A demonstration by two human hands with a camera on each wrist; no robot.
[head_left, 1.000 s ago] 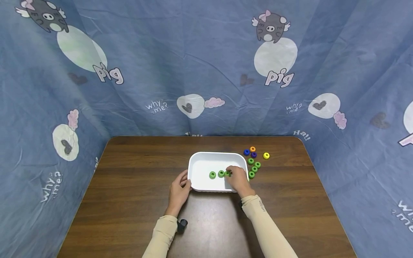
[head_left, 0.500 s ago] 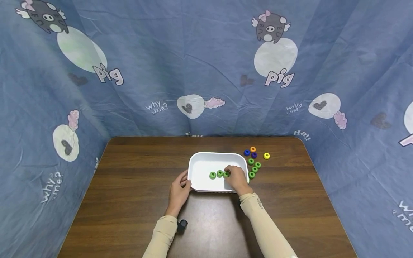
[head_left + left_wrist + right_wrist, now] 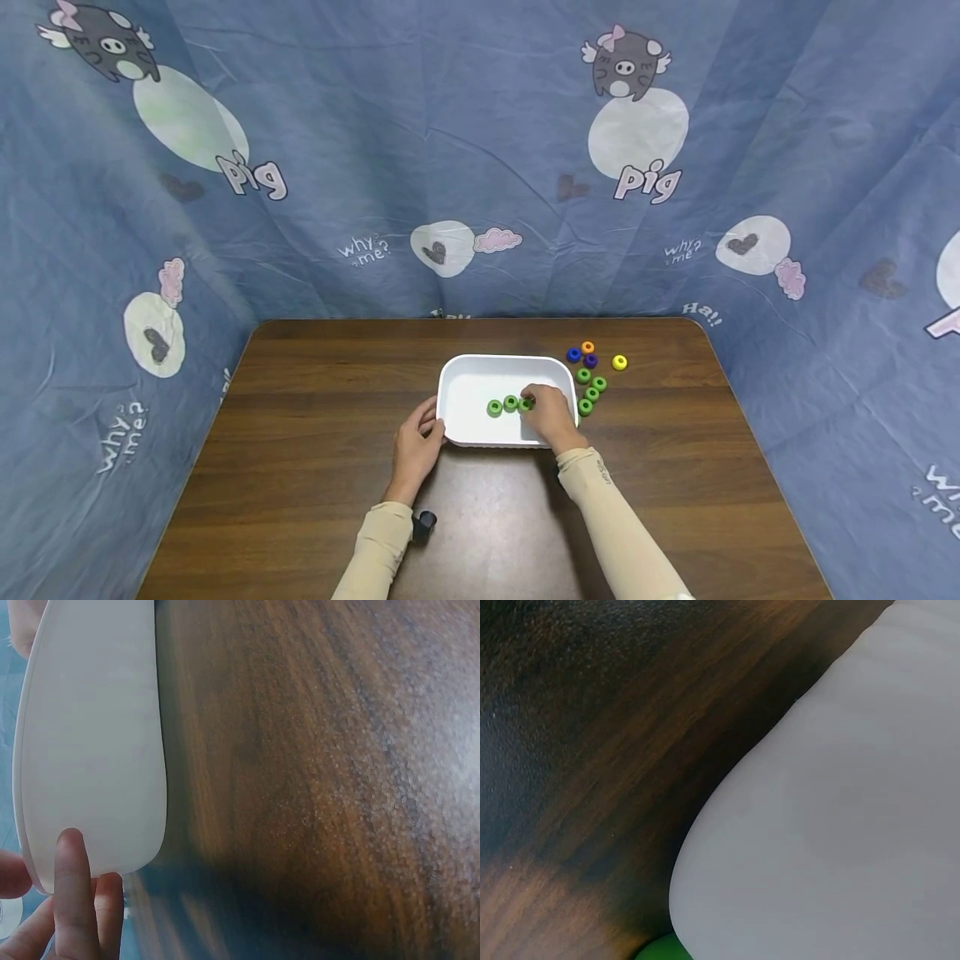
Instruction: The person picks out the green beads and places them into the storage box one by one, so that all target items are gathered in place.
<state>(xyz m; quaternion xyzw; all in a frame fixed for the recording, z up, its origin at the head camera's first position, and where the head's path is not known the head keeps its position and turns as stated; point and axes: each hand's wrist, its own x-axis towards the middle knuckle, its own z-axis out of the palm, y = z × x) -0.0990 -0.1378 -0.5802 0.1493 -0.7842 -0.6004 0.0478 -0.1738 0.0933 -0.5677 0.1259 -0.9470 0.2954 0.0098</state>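
In the head view a white tray (image 3: 468,383) stands on the table, with three green rings inside in a near row. The left (image 3: 494,408) and middle (image 3: 511,403) rings lie free. My right hand (image 3: 551,414) reaches over the front right of the tray and pinches the third green ring (image 3: 526,406), partly hidden by its fingers. My left hand (image 3: 417,444) holds the tray's front left corner, a finger (image 3: 73,889) lying along the outer wall in the left wrist view. The right wrist view shows the tray's wall (image 3: 817,825) but no hand.
Right of the tray lie several loose green rings (image 3: 592,393), with a blue ring (image 3: 573,355), an orange ring (image 3: 588,347), a purple ring (image 3: 591,361) and a yellow ring (image 3: 619,362) behind them. Blue cloth (image 3: 480,167) hangs around the wooden table (image 3: 315,417).
My right hand has shifted slightly left with its green ring, and the middle ring has slid a little left. Between half a second ago and now both hands stay nearly still.
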